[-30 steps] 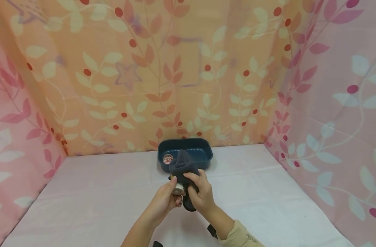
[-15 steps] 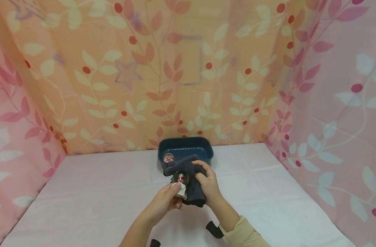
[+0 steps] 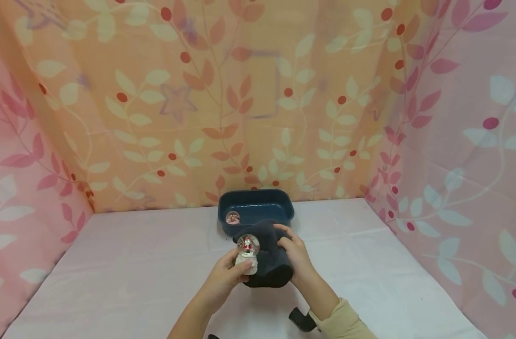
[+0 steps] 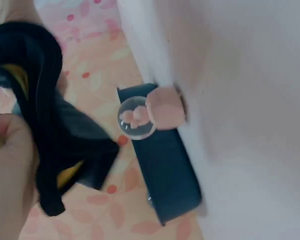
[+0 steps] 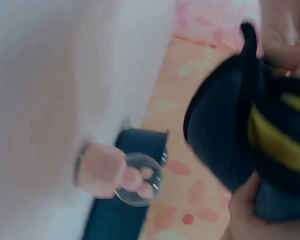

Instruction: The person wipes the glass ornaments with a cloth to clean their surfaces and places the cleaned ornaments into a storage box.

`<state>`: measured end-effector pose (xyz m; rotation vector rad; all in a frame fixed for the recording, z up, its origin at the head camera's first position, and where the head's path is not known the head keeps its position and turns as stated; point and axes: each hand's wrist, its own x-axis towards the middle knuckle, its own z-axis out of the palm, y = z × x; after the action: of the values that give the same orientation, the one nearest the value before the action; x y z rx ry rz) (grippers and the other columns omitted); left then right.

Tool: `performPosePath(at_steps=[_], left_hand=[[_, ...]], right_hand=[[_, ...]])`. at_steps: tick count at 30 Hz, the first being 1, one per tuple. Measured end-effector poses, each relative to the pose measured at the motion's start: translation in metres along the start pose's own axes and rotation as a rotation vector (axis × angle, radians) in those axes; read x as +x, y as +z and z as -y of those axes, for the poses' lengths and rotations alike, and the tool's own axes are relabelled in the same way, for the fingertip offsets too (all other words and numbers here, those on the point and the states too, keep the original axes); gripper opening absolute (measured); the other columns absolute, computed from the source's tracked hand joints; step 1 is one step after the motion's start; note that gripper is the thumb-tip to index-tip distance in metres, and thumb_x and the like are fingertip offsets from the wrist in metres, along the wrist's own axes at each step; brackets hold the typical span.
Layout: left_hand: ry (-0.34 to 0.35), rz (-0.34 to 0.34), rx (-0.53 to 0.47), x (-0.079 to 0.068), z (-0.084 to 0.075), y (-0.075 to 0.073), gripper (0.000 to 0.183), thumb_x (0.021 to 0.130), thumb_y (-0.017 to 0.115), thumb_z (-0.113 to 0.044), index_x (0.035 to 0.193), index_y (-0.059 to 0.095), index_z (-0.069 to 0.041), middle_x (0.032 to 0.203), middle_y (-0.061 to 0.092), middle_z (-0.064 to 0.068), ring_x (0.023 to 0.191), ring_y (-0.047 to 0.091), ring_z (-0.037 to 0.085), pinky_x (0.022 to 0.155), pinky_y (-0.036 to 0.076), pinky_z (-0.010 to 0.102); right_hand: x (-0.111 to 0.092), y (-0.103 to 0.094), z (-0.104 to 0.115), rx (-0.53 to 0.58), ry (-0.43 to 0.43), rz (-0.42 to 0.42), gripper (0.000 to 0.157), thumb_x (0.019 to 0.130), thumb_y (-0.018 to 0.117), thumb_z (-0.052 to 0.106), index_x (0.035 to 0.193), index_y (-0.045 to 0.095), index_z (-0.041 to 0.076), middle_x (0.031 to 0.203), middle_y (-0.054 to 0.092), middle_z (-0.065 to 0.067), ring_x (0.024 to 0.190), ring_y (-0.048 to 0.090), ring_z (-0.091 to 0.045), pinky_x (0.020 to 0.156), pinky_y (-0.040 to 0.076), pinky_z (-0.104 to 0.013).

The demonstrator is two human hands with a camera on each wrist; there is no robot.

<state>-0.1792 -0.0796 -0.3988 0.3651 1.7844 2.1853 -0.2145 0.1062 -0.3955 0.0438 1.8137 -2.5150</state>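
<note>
My left hand (image 3: 228, 273) holds a snow globe (image 3: 248, 246) with a white base and a red-and-white figure inside. Dark grey cloth (image 3: 268, 256) with black edges is gripped by my right hand (image 3: 298, 254); its left side lies behind the globe in the head view. Both wrist views look into its folds, where yellow shows. A snow globe with a pink base (image 4: 165, 107) stands on the table before the blue tub (image 3: 258, 212); the cloth and hands hide it in the head view. Another small pink globe (image 3: 233, 217) sits at the tub's left end.
The white-covered table (image 3: 135, 273) runs back to an orange patterned curtain (image 3: 224, 117). Pink patterned curtains (image 3: 474, 165) close off the sides. A black device (image 3: 302, 320) is beside my right wrist.
The white-based snow globe has turned from bottom-forward to upright, its dome now uncovered. My right hand has drawn the grey cloth aside to the right.
</note>
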Motion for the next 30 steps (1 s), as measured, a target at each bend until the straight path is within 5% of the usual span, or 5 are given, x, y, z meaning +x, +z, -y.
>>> performPosePath(at_steps=[8,14,22,26,30], left_hand=[[0.021,0.004,-0.219,0.0,0.0,-0.002,0.064,0.101,0.053,-0.023,0.144,0.02,0.011,0.122,0.054,0.015,0.103,0.064,0.015,0.083,0.048,0.028],[-0.023,-0.037,-0.348,0.003,0.001,0.005,0.054,0.106,0.041,-0.031,0.141,0.023,0.004,0.116,0.055,0.011,0.098,0.062,0.015,0.076,0.043,0.023],[-0.046,0.094,-0.519,0.003,0.001,0.016,0.056,0.105,0.012,-0.049,0.129,0.037,-0.006,0.099,0.053,0.004,0.076,0.046,0.01,0.068,0.039,0.022],[-0.048,0.118,-0.545,0.0,0.005,0.016,0.056,0.105,0.009,-0.049,0.126,0.037,-0.006,0.097,0.052,0.003,0.068,0.04,0.008,0.067,0.038,0.023],[-0.069,0.133,-0.568,-0.002,0.008,0.014,0.053,0.105,0.01,-0.048,0.124,0.037,-0.007,0.092,0.051,0.003,0.064,0.037,0.008,0.067,0.038,0.023]], right_hand=[[-0.016,0.008,0.009,-0.079,-0.358,-0.144,0.042,0.089,0.039,-0.007,0.125,0.058,0.003,0.135,0.049,-0.017,0.104,0.057,-0.026,0.079,0.049,-0.028],[-0.021,0.013,-0.002,-0.269,-0.766,-0.198,0.038,0.085,0.044,-0.015,0.115,0.063,-0.001,0.12,0.06,-0.014,0.095,0.056,-0.017,0.077,0.047,-0.022],[-0.002,0.009,-0.018,-0.653,-1.513,0.061,0.024,0.093,0.048,-0.003,0.11,0.063,0.004,0.096,0.065,-0.02,0.089,0.057,-0.032,0.075,0.05,-0.034],[0.005,0.009,-0.023,-0.711,-1.629,0.096,0.019,0.1,0.045,0.007,0.108,0.062,0.003,0.093,0.068,-0.018,0.09,0.056,-0.034,0.078,0.05,-0.038],[0.006,0.01,-0.028,-0.636,-1.516,0.072,0.025,0.088,0.049,-0.007,0.108,0.062,0.001,0.096,0.062,-0.022,0.086,0.056,-0.031,0.072,0.05,-0.032]])
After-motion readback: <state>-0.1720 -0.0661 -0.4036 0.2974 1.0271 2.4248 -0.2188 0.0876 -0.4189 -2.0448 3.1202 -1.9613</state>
